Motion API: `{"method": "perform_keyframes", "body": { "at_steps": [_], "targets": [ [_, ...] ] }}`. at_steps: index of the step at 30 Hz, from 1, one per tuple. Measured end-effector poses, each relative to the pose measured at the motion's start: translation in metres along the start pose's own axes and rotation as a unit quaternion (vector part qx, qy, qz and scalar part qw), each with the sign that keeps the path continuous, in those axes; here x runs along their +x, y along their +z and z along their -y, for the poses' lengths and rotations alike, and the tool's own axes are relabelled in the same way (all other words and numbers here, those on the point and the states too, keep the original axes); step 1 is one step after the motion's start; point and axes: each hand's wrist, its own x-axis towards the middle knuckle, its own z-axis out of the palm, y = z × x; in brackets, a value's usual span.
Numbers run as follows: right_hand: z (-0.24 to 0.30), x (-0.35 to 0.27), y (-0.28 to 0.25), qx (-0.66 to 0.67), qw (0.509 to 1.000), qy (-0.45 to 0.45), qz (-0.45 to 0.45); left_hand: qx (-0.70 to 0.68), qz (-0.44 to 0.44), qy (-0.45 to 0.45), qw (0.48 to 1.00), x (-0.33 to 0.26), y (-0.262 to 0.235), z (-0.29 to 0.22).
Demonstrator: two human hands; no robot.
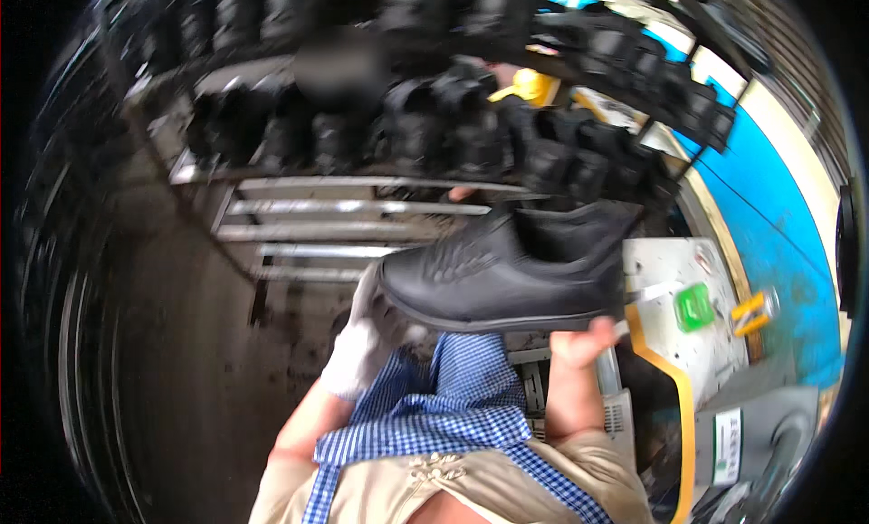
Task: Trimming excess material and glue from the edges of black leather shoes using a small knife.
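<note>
A black lace-up shoe (493, 275) is held up in front of me, toe to the left and heel to the right, its opening facing up. My left hand (356, 347), in a white glove, is closed at the toe; its fingers are partly hidden behind the shoe. Bare, my right hand (582, 345) grips the heel end from below, with most of its fingers out of sight behind the sole.
Ahead stands a metal rack (317, 185) with rows of black shoes, blurred. To the right, a white worktop (656, 266) carries a green container (694, 307) and a yellow-and-white can (755, 311). A grey machine (760, 433) with a yellow-edged frame (683, 415) stands at lower right.
</note>
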Motion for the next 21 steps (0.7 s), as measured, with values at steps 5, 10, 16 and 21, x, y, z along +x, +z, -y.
{"method": "perform_keyframes", "body": {
  "at_steps": [5, 10, 16, 21],
  "targets": [
    [-0.015, -0.047, -0.022, -0.191, 0.898, 0.275, 0.287, -0.017, -0.228, 0.097, 0.969, 0.021, -0.063, 0.013],
    [-0.024, -0.058, -0.033, -0.563, 0.700, 0.224, 0.376, 0.172, -0.232, 0.235, 0.928, 0.002, -0.058, -0.010],
    [-0.023, -0.031, 0.011, -0.423, 0.825, 0.136, 0.350, 0.277, -0.093, 0.139, 0.946, -0.012, -0.040, -0.035],
    [-0.007, 0.004, 0.088, -0.347, 0.824, 0.032, 0.447, 0.329, -0.031, 0.036, 0.943, -0.005, -0.027, -0.039]
  ]
}}
